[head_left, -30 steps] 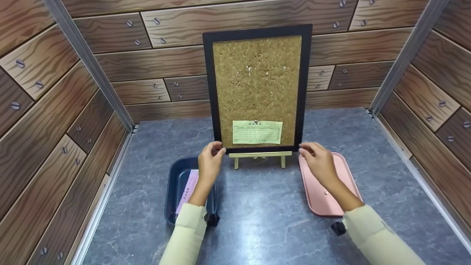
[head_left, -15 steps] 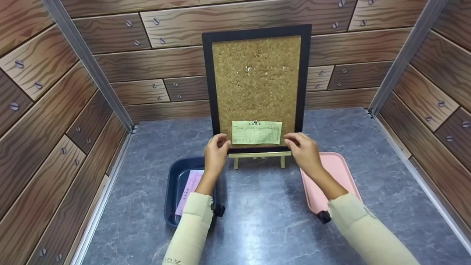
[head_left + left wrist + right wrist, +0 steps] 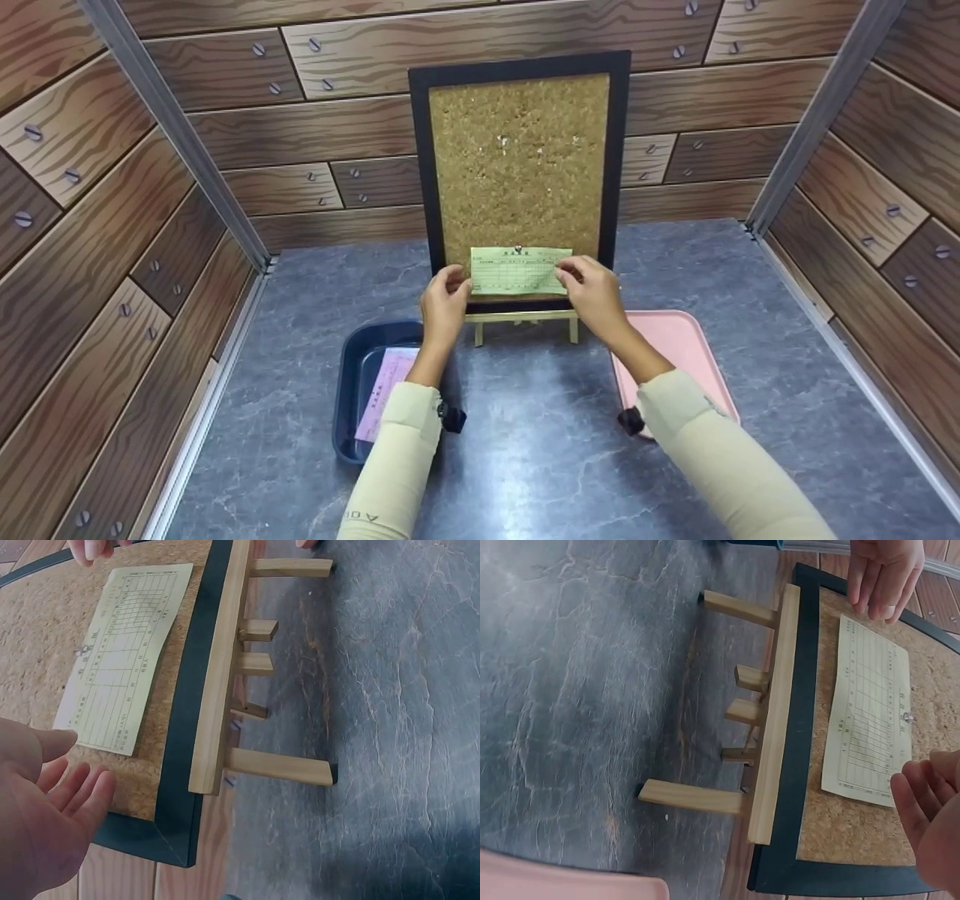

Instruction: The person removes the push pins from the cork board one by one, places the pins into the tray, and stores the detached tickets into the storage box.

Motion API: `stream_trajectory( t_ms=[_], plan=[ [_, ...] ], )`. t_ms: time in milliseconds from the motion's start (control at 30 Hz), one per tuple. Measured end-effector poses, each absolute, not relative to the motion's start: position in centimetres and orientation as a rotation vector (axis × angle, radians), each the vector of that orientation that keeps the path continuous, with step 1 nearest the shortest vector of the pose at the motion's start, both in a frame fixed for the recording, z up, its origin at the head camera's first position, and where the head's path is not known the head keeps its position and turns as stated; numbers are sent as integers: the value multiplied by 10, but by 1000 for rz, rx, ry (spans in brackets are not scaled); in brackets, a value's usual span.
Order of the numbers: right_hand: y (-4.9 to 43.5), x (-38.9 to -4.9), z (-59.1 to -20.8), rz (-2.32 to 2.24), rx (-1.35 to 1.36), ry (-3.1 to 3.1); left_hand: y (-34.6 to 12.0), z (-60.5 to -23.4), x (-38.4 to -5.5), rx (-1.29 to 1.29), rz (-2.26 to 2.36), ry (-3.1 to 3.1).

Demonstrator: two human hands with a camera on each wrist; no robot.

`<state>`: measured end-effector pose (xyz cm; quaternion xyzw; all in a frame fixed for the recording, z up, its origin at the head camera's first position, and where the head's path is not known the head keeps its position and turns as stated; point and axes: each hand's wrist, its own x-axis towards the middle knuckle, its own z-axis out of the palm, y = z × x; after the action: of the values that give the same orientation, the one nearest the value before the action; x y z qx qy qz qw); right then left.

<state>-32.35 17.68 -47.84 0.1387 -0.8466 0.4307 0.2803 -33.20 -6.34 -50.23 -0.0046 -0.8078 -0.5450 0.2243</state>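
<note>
A pale green printed paper slip [image 3: 525, 276] hangs low on a black-framed corkboard [image 3: 517, 180], a clear push pin [image 3: 908, 718] through its top edge. My left hand [image 3: 444, 304] is at the slip's left side, thumb overlapping the lower corner in the left wrist view and the other fingers loosely bent. At the right side, my right hand [image 3: 596, 298] has its fingertips by the slip's edge, also loosely bent. Neither hand grips anything. The board stands on a small wooden easel [image 3: 221, 675].
At left, a navy tray [image 3: 341, 405] holds a purple printed slip [image 3: 386, 394], partly behind my left forearm. A pink tray [image 3: 679, 349] sits at right, partly under my right arm. Wood-patterned walls [image 3: 300, 135] enclose the grey marbled tabletop [image 3: 517, 450].
Both hands have moved from the frame's lower corners inward and up to the green slip's sides, the right hand farther. The board, slip and trays stay put.
</note>
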Motion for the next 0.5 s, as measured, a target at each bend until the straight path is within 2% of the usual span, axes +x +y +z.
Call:
stream_trajectory(
  t_ms=[500],
  plan=[
    [156,-345,-475,1139,379,-2292,-56,-505,-339,30,-1679,-2228]
  ],
)
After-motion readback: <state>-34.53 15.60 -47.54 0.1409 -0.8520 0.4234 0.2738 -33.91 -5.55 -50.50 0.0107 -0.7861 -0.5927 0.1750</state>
